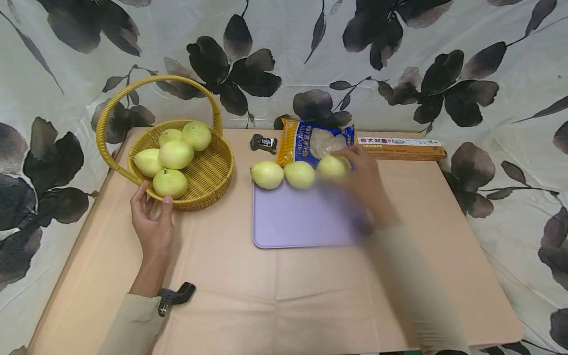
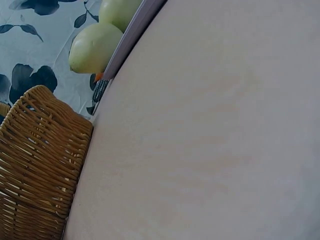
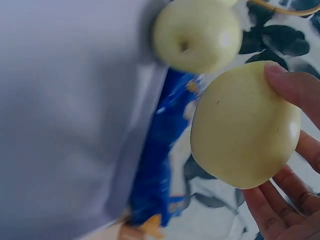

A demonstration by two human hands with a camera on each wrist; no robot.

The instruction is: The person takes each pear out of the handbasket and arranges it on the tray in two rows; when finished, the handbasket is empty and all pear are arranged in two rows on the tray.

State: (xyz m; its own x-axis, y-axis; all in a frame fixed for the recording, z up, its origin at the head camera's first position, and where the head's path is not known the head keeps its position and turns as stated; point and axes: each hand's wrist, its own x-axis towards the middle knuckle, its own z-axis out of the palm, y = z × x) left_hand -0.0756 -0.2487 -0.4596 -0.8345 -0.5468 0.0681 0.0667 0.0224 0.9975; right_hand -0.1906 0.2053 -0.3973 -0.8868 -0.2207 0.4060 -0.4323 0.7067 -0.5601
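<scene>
My right hand (image 1: 361,172) holds a pale yellow-green pear (image 3: 245,125) between thumb and fingers, at the back right of a lilac board (image 1: 306,222). Two similar pears (image 1: 267,174) sit in a row to its left along the board's far edge. At the left stands a woven wicker basket (image 1: 208,185) with a tall arched handle, and several pears (image 1: 176,154) lie inside it. Against the basket's near-left side, my left hand (image 1: 153,227) touches the wicker with thumb and fingertips. In the left wrist view that hand is out of sight.
Behind the pears lies an orange and blue pasta bag (image 1: 306,140). A long pasta box (image 1: 404,149) is at the back right, and a small black packet (image 1: 264,143) is left of the bag. A floral cloth (image 1: 284,59) hangs behind the table (image 1: 266,305).
</scene>
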